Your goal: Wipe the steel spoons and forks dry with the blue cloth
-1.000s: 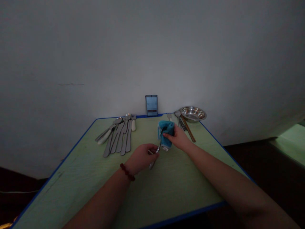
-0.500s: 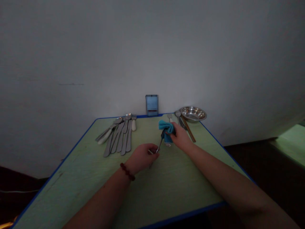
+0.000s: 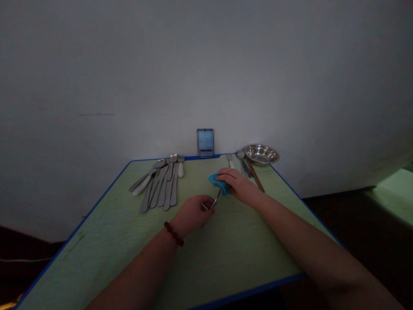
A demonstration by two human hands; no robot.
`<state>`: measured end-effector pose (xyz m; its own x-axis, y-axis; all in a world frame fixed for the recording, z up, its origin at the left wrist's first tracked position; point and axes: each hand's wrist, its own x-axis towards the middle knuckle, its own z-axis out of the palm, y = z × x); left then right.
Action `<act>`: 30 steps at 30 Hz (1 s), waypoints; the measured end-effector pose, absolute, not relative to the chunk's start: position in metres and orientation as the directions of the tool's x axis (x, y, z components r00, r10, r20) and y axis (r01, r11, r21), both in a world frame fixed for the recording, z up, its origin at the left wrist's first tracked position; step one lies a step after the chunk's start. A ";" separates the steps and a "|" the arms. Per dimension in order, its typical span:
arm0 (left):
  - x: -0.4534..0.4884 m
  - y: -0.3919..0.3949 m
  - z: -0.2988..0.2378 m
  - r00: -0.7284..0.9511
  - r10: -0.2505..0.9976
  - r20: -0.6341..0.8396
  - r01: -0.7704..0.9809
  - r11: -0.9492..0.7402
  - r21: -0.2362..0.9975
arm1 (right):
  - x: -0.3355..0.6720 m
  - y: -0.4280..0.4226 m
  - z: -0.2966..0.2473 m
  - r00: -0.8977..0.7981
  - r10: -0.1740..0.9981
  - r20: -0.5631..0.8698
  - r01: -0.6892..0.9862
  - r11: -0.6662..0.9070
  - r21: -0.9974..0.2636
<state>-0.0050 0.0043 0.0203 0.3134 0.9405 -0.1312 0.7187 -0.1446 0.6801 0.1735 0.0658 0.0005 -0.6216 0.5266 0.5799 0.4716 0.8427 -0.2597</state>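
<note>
Both hands work close together near the middle of the table, with 12 o'clock taken as the far edge and the person sitting at 6. The left hand (image 3: 192, 213), a red bead bracelet (image 3: 173, 234) on its wrist, is clenched around the lower part of a metal utensil (image 3: 215, 201). Its thin shaft rises from the fist toward 1 o'clock. The right hand (image 3: 240, 185) grasps a blue cloth (image 3: 219, 184), fingers curled over the folded fabric and pressing it around the top of the utensil. The utensil's head is hidden inside the cloth, so it cannot be told whether this is a spoon or a fork.

A row of metal spoons, forks and knives (image 3: 159, 185) lies side by side at 11 o'clock on the pale green table (image 3: 232, 254), which has a blue edge. Near the far edge at 1 o'clock lies a single fork (image 3: 230, 160), just left of a small bunch of utensils (image 3: 245, 168). A brown chopstick (image 3: 255, 181) lies beside that bunch, close to the right hand. A steel bowl (image 3: 261, 155) sits at the far corner, around 1 to 2 o'clock. A blurred upright rectangular object (image 3: 205, 143) stands at 12 o'clock against the grey wall (image 3: 206, 64).
</note>
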 end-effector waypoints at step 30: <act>0.002 0.002 0.013 0.303 0.948 -0.094 0.578 -0.104 0.810 | 0.162 0.064 -0.003 0.051 0.844 0.534 0.394 0.474 -0.787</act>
<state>0.0017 0.0022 0.0128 0.3027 0.9485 -0.0936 0.5777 -0.1045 0.8095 0.1624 0.0637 -0.0033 0.0515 0.8437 0.5343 0.3940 0.4745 -0.7872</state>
